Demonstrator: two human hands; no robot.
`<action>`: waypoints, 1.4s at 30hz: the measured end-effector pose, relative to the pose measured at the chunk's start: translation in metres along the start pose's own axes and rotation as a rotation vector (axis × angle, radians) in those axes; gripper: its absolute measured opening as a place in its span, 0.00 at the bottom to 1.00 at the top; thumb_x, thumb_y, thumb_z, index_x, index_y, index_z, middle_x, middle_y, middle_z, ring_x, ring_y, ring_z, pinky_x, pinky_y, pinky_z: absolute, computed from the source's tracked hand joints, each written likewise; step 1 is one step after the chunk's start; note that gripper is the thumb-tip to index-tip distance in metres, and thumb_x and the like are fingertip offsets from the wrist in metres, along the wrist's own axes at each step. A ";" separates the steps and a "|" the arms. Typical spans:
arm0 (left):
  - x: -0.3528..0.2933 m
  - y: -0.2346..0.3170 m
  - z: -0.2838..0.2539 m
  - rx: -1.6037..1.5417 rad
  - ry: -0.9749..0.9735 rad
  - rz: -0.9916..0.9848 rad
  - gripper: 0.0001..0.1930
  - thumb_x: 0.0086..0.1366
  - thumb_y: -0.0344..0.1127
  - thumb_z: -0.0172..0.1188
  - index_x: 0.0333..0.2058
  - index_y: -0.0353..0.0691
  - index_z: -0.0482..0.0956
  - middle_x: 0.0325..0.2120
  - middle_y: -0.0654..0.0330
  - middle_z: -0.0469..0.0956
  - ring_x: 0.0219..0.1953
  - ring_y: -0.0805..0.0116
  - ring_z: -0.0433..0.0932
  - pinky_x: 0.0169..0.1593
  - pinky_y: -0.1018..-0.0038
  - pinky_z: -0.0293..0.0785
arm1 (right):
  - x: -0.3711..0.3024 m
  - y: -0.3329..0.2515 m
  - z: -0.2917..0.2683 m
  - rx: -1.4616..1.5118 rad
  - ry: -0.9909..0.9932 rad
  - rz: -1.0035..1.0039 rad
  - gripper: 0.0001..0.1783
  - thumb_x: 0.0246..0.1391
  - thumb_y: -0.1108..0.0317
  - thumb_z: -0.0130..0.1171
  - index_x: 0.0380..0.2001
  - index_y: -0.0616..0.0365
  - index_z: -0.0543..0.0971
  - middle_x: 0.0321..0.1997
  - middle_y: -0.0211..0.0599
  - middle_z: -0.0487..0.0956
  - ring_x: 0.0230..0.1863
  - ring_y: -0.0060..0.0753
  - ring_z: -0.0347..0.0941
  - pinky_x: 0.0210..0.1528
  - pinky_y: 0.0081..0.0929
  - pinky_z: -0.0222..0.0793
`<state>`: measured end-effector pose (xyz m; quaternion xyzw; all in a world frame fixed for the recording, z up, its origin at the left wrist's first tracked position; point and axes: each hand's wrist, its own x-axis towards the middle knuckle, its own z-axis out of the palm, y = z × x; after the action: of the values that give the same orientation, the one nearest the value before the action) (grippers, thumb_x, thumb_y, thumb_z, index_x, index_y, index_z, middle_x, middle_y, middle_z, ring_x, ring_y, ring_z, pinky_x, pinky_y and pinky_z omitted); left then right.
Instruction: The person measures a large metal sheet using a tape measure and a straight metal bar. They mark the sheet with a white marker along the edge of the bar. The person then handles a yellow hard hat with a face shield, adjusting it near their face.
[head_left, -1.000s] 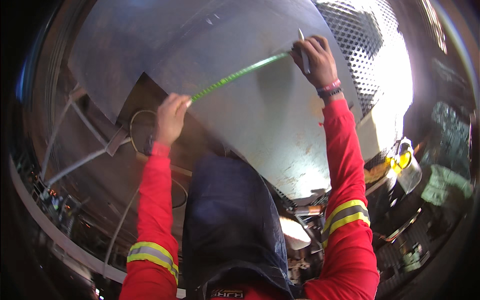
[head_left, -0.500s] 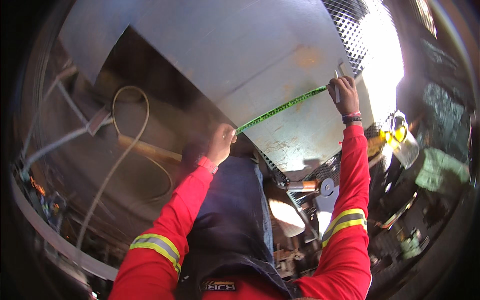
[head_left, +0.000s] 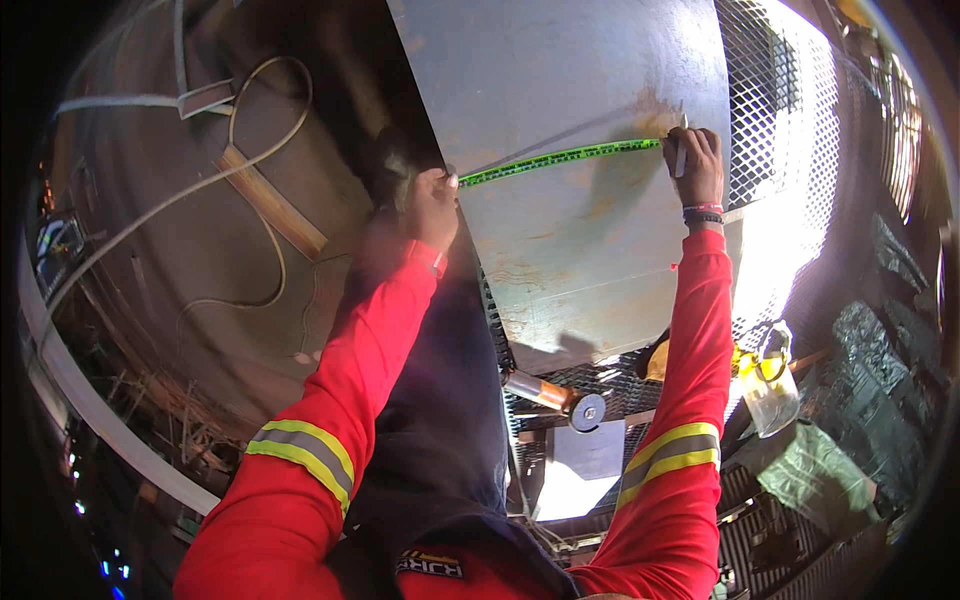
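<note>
A brown floor (head_left: 330, 180) sweeps away on the left, its far reaches lost in the dark lens rim. Over on the right comes the bench (head_left: 765, 110), mesh-topped, part of it burned out by white glare. And here's the big one: a grey metal sheet (head_left: 560, 240) lying across that mesh, its far end cut off by the upper frame edge. Two red sleeves (head_left: 370, 350) reach in from below. Out left, a hose (head_left: 185, 200) loops over a rusty bar (head_left: 270, 205); near the right sleeve sits a yellow item (head_left: 765, 375), partly clear, hard to make out. Just beyond the sheet's near edge, a grinder (head_left: 548, 393) shows its round disc.

Now the green tape (head_left: 560, 160), stretched across the sheet in a slight bow; whether it touches the metal I can't tell. The left hand (head_left: 434, 208) pinches one end at the sheet's left edge, fingers closed, covering the tip. The right hand (head_left: 697, 165) grips the other near the right edge, curled round a slim pale stick (head_left: 681, 158) too, half hidden.
</note>
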<state>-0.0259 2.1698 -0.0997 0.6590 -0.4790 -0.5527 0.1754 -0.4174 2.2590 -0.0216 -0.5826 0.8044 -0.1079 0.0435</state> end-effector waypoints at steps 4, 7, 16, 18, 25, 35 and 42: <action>-0.012 0.001 0.007 0.031 -0.018 -0.114 0.15 0.67 0.41 0.60 0.42 0.35 0.75 0.29 0.65 0.75 0.27 0.79 0.71 0.30 0.80 0.70 | -0.006 0.012 0.006 0.033 -0.011 -0.012 0.11 0.50 0.62 0.65 0.37 0.48 0.78 0.39 0.29 0.78 0.49 0.42 0.70 0.49 0.38 0.69; -0.011 -0.014 0.001 0.096 -0.008 -0.012 0.15 0.67 0.41 0.60 0.43 0.34 0.75 0.28 0.65 0.75 0.27 0.78 0.71 0.32 0.79 0.71 | -0.004 0.016 0.008 0.065 -0.016 -0.027 0.13 0.49 0.62 0.66 0.39 0.48 0.79 0.39 0.31 0.78 0.49 0.43 0.70 0.50 0.38 0.68; -0.051 0.097 0.035 0.823 -0.232 0.605 0.27 0.62 0.42 0.61 0.57 0.37 0.67 0.50 0.53 0.69 0.55 0.54 0.67 0.58 0.58 0.63 | -0.044 0.086 0.006 0.048 0.139 0.068 0.18 0.46 0.65 0.69 0.41 0.55 0.78 0.41 0.38 0.78 0.50 0.45 0.70 0.52 0.38 0.67; -0.061 0.101 0.063 0.953 -0.362 0.732 0.32 0.63 0.43 0.60 0.61 0.35 0.61 0.57 0.51 0.64 0.60 0.52 0.61 0.62 0.55 0.57 | -0.038 0.083 0.008 0.067 0.152 0.074 0.19 0.46 0.65 0.69 0.42 0.55 0.77 0.41 0.38 0.78 0.51 0.45 0.70 0.54 0.39 0.66; -0.057 0.083 0.137 1.112 -0.329 0.815 0.40 0.68 0.53 0.47 0.67 0.29 0.48 0.70 0.47 0.40 0.73 0.52 0.32 0.69 0.42 0.29 | -0.004 0.090 0.013 0.015 0.264 0.060 0.25 0.46 0.63 0.71 0.48 0.56 0.76 0.46 0.42 0.77 0.53 0.49 0.69 0.57 0.41 0.64; -0.052 0.072 0.145 1.098 -0.289 0.808 0.39 0.68 0.52 0.47 0.67 0.32 0.47 0.71 0.50 0.39 0.73 0.51 0.34 0.68 0.39 0.30 | -0.012 0.065 0.005 0.019 0.241 -0.001 0.22 0.49 0.62 0.67 0.48 0.51 0.78 0.44 0.35 0.78 0.53 0.41 0.70 0.55 0.38 0.63; -0.056 0.071 0.141 1.080 -0.377 0.838 0.38 0.68 0.50 0.47 0.68 0.33 0.47 0.71 0.51 0.40 0.73 0.52 0.35 0.69 0.41 0.30 | -0.029 0.067 0.018 -0.020 0.037 -0.060 0.18 0.48 0.68 0.63 0.45 0.48 0.78 0.43 0.31 0.77 0.52 0.39 0.70 0.53 0.39 0.62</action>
<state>-0.1797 2.2241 -0.0609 0.3071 -0.9217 -0.2283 -0.0639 -0.4673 2.3040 -0.0559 -0.6048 0.7883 -0.1116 0.0196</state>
